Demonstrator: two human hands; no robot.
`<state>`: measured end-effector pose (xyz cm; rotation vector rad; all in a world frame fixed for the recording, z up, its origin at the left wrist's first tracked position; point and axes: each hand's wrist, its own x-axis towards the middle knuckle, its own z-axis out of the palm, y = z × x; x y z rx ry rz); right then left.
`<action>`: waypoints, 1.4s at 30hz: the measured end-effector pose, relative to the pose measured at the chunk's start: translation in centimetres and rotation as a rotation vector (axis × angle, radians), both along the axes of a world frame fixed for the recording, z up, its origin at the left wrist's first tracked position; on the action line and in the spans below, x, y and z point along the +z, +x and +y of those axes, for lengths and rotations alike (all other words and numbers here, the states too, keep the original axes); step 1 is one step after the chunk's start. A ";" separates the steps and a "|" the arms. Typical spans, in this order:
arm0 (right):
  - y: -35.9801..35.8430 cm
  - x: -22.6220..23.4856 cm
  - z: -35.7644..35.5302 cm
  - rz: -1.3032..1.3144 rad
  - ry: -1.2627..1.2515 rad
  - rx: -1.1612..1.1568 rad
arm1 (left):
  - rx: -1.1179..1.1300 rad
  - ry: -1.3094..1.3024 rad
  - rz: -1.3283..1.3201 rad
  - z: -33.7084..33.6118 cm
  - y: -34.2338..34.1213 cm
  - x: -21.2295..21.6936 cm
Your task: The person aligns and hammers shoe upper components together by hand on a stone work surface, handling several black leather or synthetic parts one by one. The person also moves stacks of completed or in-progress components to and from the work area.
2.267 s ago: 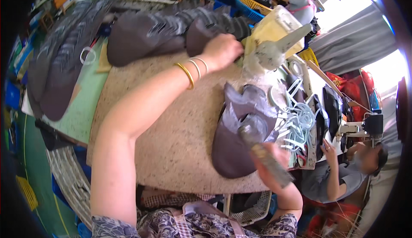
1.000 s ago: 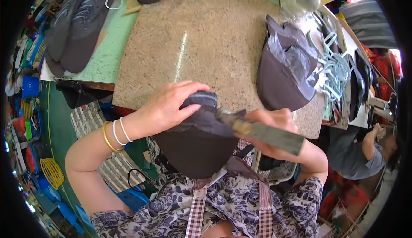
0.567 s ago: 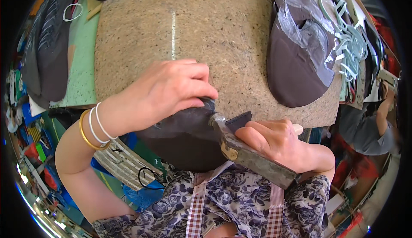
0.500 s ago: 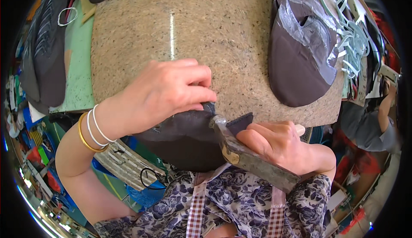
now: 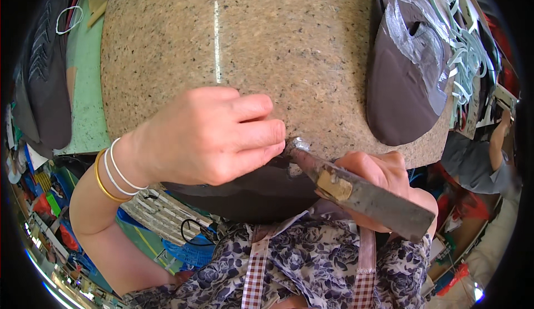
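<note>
My left hand (image 5: pixel 217 136) is closed at the near edge of the stone slab (image 5: pixel 161 47), its fingertips pressed on the edge of a dark brown leather piece (image 5: pixel 250 197). The leather hangs over the slab's near side against my lap. A hammer (image 5: pixel 384 200) with a worn metal head is in my right hand (image 5: pixel 384 170), which is closed round its mostly hidden handle. The hammer's narrow rounded end lies right beside my left fingertips, at the leather's edge. Whether it touches the leather I cannot tell.
More dark leather pieces (image 5: pixel 403 94), partly silvery with glue or film, lie on the slab's right. Pale blue-green strips (image 5: pixel 464 58) are heaped beyond them. Dark pieces (image 5: pixel 47 86) rest on a green board (image 5: pixel 89 108) at left. Another person (image 5: pixel 475 161) sits at far right.
The hammer has swung lower on the right and its head has turned, its narrow end now nearer my left fingertips. My left hand has shifted slightly along the leather's edge.
</note>
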<state>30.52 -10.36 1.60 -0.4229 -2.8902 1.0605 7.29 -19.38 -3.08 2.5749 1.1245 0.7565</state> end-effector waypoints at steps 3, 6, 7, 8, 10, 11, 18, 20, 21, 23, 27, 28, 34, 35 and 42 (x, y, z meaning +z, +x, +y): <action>0.2 -0.1 0.3 0.016 -0.037 0.048 | 0.136 -0.206 -0.249 -0.1 0.3 -0.6; 0.1 -0.3 0.4 -0.001 -0.036 0.071 | 0.135 -0.255 -0.243 -0.2 -0.2 -0.7; 0.1 -0.1 0.4 -0.004 -0.033 0.069 | 0.133 -0.252 -0.246 -0.3 -0.2 -0.7; 0.0 0.3 0.4 -0.008 -0.029 0.058 | 0.124 -0.199 -0.211 -0.5 0.0 -0.5; -0.5 0.9 0.2 -0.010 -0.033 0.055 | 0.124 -0.153 -0.174 -0.9 0.2 -0.5; -0.8 1.0 0.1 -0.064 -0.071 0.053 | 0.142 -0.082 -0.141 -1.2 0.3 -0.5; -1.4 1.2 1.1 -0.064 -0.081 0.108 | 0.220 -0.052 -0.194 -1.8 -0.4 -1.4; -1.8 1.3 1.1 -0.041 -0.006 0.152 | 0.256 -0.027 -0.124 -2.6 -0.1 -0.8; -2.0 1.4 1.0 -0.018 0.075 0.183 | 0.278 0.001 -0.056 -2.9 0.0 -0.6; -2.6 2.2 0.5 -0.117 0.122 0.212 | 0.296 -0.073 -0.144 -2.7 -0.1 -0.4; -3.0 1.4 0.9 -0.145 0.009 0.144 | 0.325 -0.168 -0.225 -2.6 -0.4 -0.9; -3.0 1.4 0.7 -0.102 -0.039 0.086 | 0.337 -0.171 -0.227 -2.9 -0.1 -0.9; -4.0 2.0 0.3 -0.133 0.174 0.247 | 0.502 -0.104 -0.314 -4.0 -0.8 -0.8; -4.1 2.2 0.2 -0.216 0.161 0.123 | 0.415 -0.085 -0.318 -4.2 -1.0 -1.6; -6.4 2.4 1.0 -0.158 -0.064 0.315 | 0.535 0.012 -0.166 -6.1 0.2 -0.9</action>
